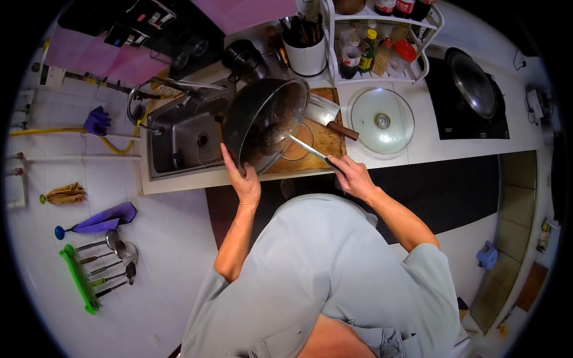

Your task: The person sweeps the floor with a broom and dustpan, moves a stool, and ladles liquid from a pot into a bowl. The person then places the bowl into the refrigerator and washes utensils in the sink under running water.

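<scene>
My left hand [243, 181] grips the near rim of a dark wok [248, 116], which is tilted on its side with its mouth facing right. In my right hand [353, 174] is a metal spatula [310, 147] with a black handle; its head reaches into the wok, where food residue makes its exact shape hard to see. Below the wok's mouth, a round dish [300, 143], partly hidden, rests on the wooden cutting board [335, 143]. Across the board lies a cleaver [323, 110] with a brown handle.
A sink [179, 134] with a faucet is at left. To the right are a glass lid [382, 121] and a covered pan [471, 83] on a black cooktop [444, 113]. Behind stand a white utensil holder [304, 55] and a bottle rack [382, 18]. Ladles [113, 240] hang on the left wall.
</scene>
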The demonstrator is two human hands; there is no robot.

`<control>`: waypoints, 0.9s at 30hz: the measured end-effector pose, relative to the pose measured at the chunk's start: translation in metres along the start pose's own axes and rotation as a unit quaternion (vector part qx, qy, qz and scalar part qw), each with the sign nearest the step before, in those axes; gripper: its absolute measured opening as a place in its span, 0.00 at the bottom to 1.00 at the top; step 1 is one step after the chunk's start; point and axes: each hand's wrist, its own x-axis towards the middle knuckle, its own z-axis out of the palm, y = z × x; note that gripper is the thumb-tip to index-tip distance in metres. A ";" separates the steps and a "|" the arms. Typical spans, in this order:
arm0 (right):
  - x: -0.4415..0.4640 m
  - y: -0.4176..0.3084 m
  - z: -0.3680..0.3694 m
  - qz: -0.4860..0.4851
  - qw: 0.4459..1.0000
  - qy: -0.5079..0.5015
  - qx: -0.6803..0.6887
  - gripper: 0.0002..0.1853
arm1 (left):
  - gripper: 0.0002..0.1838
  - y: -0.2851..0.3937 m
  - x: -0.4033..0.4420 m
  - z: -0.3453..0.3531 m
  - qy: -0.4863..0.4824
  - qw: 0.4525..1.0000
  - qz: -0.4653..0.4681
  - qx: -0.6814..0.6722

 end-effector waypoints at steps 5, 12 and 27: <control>0.021 -0.007 0.003 -0.001 0.999 0.033 -0.004 0.29 | 0.43 0.000 -0.004 -0.001 -0.001 1.000 0.010 0.018; -0.002 -0.001 -0.003 -0.026 0.995 -0.012 -0.095 0.32 | 0.43 0.000 0.001 0.000 0.005 0.999 0.022 0.028; 0.018 0.003 -0.004 0.004 0.998 0.066 0.000 0.29 | 0.44 0.002 0.008 -0.005 0.013 0.999 0.037 0.005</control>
